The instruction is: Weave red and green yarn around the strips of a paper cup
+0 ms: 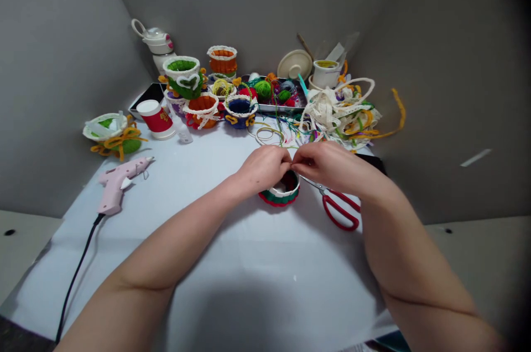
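Note:
Over a small woven basket (282,197) with a white rim, green side and red base, my two hands meet with their fingertips close together. My left hand (267,166) is closed in a pinch above the basket's far left rim. Just to its right, my right hand (317,162) pinches too, thumb against forefinger. Whatever lies between the fingers is too small to make out. A thin green strand (281,129) runs down from the yarn behind toward my hands. Red-handled scissors (341,211) lie on the table under my right wrist, blades pointing toward the basket.
A pink glue gun (120,183) with a black cord lies left. Behind stand several yarn baskets (202,111), a red-and-white cup (156,119), a white bottle (160,42) and a tray (290,109) of yarn balls. A pile of lace and cords (332,114) sits at back right.

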Tool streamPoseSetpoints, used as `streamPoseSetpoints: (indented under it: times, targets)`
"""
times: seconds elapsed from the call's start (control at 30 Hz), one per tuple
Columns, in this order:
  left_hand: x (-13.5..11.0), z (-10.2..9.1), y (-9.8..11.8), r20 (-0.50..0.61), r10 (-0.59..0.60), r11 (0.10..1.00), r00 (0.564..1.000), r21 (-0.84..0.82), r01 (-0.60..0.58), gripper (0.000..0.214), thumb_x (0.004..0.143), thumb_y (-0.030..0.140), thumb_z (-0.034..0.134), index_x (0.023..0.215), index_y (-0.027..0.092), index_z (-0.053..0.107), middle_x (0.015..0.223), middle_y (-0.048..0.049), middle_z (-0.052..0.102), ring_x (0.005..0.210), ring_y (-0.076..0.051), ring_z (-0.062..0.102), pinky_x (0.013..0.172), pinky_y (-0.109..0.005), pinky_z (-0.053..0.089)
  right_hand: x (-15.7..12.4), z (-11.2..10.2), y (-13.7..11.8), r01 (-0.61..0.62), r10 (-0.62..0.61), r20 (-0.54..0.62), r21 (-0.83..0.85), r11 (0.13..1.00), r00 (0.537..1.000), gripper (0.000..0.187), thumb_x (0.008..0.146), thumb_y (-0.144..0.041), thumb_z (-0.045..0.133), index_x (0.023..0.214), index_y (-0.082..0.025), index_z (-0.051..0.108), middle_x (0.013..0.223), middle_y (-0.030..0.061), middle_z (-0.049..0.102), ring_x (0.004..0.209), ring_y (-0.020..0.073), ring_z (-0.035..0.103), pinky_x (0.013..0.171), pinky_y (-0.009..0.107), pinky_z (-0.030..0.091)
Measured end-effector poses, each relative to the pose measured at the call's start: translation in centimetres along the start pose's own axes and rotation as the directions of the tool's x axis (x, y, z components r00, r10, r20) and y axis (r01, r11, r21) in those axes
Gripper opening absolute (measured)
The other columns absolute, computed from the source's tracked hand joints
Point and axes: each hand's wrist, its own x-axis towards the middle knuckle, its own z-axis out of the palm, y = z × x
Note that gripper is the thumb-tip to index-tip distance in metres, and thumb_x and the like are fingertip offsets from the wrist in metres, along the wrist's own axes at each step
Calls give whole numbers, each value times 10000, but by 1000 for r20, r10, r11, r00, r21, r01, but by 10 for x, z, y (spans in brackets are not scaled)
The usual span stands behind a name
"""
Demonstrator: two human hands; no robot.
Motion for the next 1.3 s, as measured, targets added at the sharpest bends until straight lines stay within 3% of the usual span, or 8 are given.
streamPoseSetpoints:
  times: [0.17,0.33,0.5,0.7,0.8,1.03,1.2,1.3]
  targets:
    - [1,1,-3,-17,20,1000,1000,-5,-20,212,827,183,528,843,173,739,835,-63,741,805,-214,635,724,-314,454,-2,-2,-13,75,-72,52,-57,996,996,239,896,-229,491,818,-182,712,802,71,709,733,173,600,630,267,341]
    - [0,0,-4,-18,20,998,1000,-64,-21,183,862,261,574,829,175,733,848,-53,746,780,-193,632,717,-306,446,-12,-15,-4,161,-159,100,-13,987,982,269,902,-206,468,862,-193,733,842,65,715,747,173,610,656,272,367]
    - [1,0,-3,-21,1,997,1000,-76,-3,181,881,290,598,832,173,727,854,-54,747,782,-185,633,730,-305,453,-16,-18,9,116,-111,106,-37,993,988,246,899,-243,491,851,-211,731,815,47,720,703,163,604,632,271,357]
    - [0,0,-3,-16,-3,997,1000,-75,2,179,882,294,600,836,177,728,863,-51,744,787,-178,633,744,-299,462,-17,-13,12,171,-170,130,9,985,977,222,883,-212,505,840,-215,723,837,30,727,709,146,610,638,249,367]
    - [0,-1,-5,-19,7,997,1000,-73,-8,180,880,290,597,843,177,733,861,-46,742,788,-179,632,724,-294,451,-14,-8,15,134,-129,144,-25,991,981,206,856,-200,524,813,-213,726,797,28,722,673,142,597,605,248,350]
    - [0,-4,-7,51,35,998,998,-46,-33,196,880,285,582,854,185,749,847,-39,742,775,-177,630,693,-286,442,8,13,20,80,-72,303,-16,997,950,201,810,-167,530,755,-208,719,681,16,685,594,132,537,574,249,336]
    - [-5,-17,-12,71,67,996,995,-67,-62,253,855,335,627,1029,177,720,983,-59,743,886,-208,661,768,-315,487,4,6,27,38,-42,262,21,999,964,234,809,-163,571,952,-225,746,902,36,747,773,177,644,668,260,426]
    - [-6,-28,-18,8,51,988,999,-143,-49,322,843,372,649,1099,179,683,1043,-62,733,930,-203,669,806,-316,508,-2,-2,33,26,-24,131,-13,1000,991,262,801,-193,627,1040,-214,730,1012,72,739,883,220,663,727,293,470]
